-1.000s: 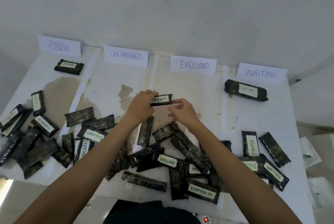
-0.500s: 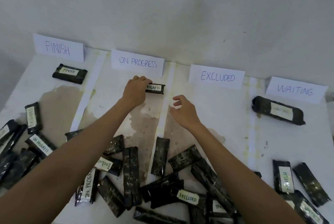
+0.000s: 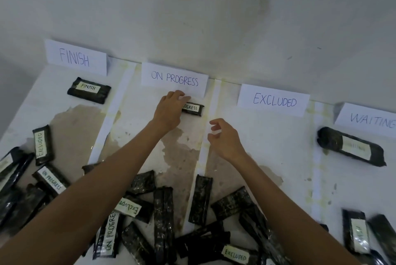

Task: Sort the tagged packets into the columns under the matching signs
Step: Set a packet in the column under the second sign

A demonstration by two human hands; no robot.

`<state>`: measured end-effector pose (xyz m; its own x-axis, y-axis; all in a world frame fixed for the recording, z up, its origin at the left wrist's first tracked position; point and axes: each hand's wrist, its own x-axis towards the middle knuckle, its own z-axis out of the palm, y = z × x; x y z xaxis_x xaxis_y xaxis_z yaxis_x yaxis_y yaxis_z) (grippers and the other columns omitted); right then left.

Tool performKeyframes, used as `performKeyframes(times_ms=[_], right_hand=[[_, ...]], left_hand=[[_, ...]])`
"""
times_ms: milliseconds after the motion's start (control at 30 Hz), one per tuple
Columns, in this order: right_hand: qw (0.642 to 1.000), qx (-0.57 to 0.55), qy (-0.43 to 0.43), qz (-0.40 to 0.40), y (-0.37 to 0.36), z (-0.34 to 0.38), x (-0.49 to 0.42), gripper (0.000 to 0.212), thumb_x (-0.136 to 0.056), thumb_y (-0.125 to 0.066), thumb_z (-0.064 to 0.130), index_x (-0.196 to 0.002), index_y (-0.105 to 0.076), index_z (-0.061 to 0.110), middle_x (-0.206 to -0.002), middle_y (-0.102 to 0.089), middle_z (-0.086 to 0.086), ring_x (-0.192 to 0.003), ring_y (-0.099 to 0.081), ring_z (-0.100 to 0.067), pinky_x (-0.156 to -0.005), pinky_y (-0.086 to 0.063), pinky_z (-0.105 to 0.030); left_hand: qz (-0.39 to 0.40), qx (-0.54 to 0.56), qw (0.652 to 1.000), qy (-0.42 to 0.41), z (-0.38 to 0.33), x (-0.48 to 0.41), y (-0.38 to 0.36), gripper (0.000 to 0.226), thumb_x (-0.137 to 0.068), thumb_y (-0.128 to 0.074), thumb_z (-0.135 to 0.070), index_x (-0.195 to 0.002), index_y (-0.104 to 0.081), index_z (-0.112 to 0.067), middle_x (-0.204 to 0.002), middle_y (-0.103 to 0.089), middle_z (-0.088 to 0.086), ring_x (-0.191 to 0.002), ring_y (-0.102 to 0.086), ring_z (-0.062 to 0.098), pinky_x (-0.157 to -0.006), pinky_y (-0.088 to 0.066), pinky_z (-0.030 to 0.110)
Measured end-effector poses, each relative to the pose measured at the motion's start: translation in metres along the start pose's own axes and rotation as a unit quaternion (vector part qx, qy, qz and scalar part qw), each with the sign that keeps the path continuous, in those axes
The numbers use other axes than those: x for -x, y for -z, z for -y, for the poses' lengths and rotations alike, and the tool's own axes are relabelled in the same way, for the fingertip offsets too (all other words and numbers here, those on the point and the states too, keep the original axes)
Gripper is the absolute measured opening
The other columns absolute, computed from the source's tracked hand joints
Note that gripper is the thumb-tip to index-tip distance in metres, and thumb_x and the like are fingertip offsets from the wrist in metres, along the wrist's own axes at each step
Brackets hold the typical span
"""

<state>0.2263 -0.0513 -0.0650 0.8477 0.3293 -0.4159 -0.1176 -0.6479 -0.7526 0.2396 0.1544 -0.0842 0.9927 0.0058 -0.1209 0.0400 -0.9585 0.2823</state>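
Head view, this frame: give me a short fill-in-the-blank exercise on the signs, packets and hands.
1. The left hand rests on a packet just below the sign reading ____.
2. The right hand holds ____.
3. The column under the EXCLUDED sign has ____ packets placed near its sign.
4. The sign furthest left reads ____.

Missing words: ON PROGRESS; nothing; no; FINISH

WAITING sign (image 3: 372, 119) cropped at right

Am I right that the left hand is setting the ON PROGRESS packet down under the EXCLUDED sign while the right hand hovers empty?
Not quite: the head view shows the left hand setting the ON PROGRESS packet under the ON PROGRESS sign, not EXCLUDED. The right hand does hover empty.
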Motion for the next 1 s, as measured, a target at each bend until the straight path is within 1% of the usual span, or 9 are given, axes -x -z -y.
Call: performKeyframes(times_ms=[167,267,367,467,567,667,767,900,1000], right_hand=[[0.999,0.028,0.037,0.017,0.008,0.006,0.020,0.031,-0.090,-0.057,0.015,-0.121,-0.053,0.015,-0.112,-0.056,-0.003,-0.090,-0.057,-0.018,-0.078,-0.044,-0.024],[0.997,0.045,0.052,0.032,0.013,0.011,0.040,0.031,-0.089,-0.058,0.014,-0.120,-0.054,0.014,-0.110,-0.056,-0.003,-0.089,-0.056,-0.018,-0.078,-0.044,-0.025],[0.995,0.058,0.055,0.062,0.016,0.014,0.062,0.029,-0.089,-0.056,0.013,-0.118,-0.055,0.015,-0.104,-0.056,0.000,-0.085,-0.056,-0.017,-0.071,-0.046,-0.025],[0.984,0.113,0.063,0.120,0.013,0.012,0.085,0.030,-0.089,-0.053,0.010,-0.118,-0.056,0.017,-0.104,-0.057,0.000,-0.089,-0.056,-0.017,-0.075,-0.048,-0.028],[0.933,0.279,0.117,0.193,0.001,0.004,0.103,0.044,-0.087,-0.052,0.002,-0.127,-0.052,0.020,-0.119,-0.054,-0.003,-0.104,-0.053,-0.022,-0.084,-0.048,-0.035],[0.826,0.460,0.258,0.197,-0.017,-0.014,0.114,0.060,-0.084,-0.056,-0.001,-0.137,-0.043,0.024,-0.135,-0.044,-0.009,-0.113,-0.047,-0.031,-0.088,-0.046,-0.041],[0.758,0.534,0.326,0.186,-0.028,-0.026,0.120,0.052,-0.087,-0.057,0.004,-0.135,-0.045,0.019,-0.139,-0.041,-0.015,-0.118,-0.044,-0.036,-0.094,-0.043,-0.047],[0.731,0.576,0.337,0.142,-0.035,-0.029,0.122,0.045,-0.080,-0.065,0.005,-0.122,-0.052,0.010,-0.127,-0.048,-0.018,-0.108,-0.050,-0.038,-0.087,-0.047,-0.046],[0.721,0.579,0.356,0.137,-0.033,-0.026,0.123,0.034,-0.086,-0.056,0.005,-0.119,-0.052,0.008,-0.122,-0.050,-0.016,-0.105,-0.050,-0.035,-0.082,-0.047,-0.043]], left_hand=[[-0.014,0.053,0.998,0.019,-0.018,0.030,0.006,0.054,-0.081,-0.056,-0.001,-0.134,-0.048,-0.012,-0.135,-0.046,0.011,-0.123,-0.042,0.031,-0.096,-0.036,0.041],[-0.013,0.073,0.997,0.031,-0.031,0.060,0.008,0.050,-0.084,-0.058,-0.007,-0.133,-0.049,-0.014,-0.133,-0.049,0.009,-0.123,-0.043,0.031,-0.097,-0.038,0.042],[-0.009,0.095,0.995,0.033,-0.043,0.097,0.006,0.046,-0.085,-0.057,-0.011,-0.131,-0.051,-0.014,-0.130,-0.051,0.010,-0.119,-0.045,0.030,-0.095,-0.041,0.042],[0.000,0.123,0.992,0.037,-0.055,0.135,0.003,0.042,-0.085,-0.058,-0.012,-0.127,-0.055,-0.014,-0.128,-0.053,0.009,-0.116,-0.049,0.029,-0.094,-0.044,0.043],[0.017,0.129,0.991,0.044,-0.067,0.171,-0.003,0.040,-0.085,-0.056,-0.013,-0.125,-0.056,-0.014,-0.123,-0.055,0.009,-0.111,-0.052,0.029,-0.092,-0.046,0.042],[0.034,0.126,0.990,0.045,-0.076,0.200,-0.008,0.037,-0.088,-0.053,-0.016,-0.125,-0.056,-0.014,-0.121,-0.056,0.008,-0.107,-0.053,0.028,-0.091,-0.046,0.039],[0.027,0.126,0.991,0.039,-0.080,0.221,-0.014,0.036,-0.088,-0.052,-0.015,-0.123,-0.058,-0.012,-0.118,-0.058,0.009,-0.104,-0.054,0.027,-0.090,-0.045,0.037],[0.032,0.159,0.985,0.051,-0.086,0.240,-0.017,0.035,-0.089,-0.051,-0.014,-0.123,-0.056,-0.013,-0.115,-0.057,0.009,-0.103,-0.054,0.028,-0.086,-0.048,0.041],[0.053,0.174,0.981,0.065,-0.088,0.246,-0.016,0.038,-0.089,-0.051,-0.015,-0.127,-0.053,-0.015,-0.119,-0.054,0.008,-0.107,-0.051,0.027,-0.089,-0.047,0.040]])
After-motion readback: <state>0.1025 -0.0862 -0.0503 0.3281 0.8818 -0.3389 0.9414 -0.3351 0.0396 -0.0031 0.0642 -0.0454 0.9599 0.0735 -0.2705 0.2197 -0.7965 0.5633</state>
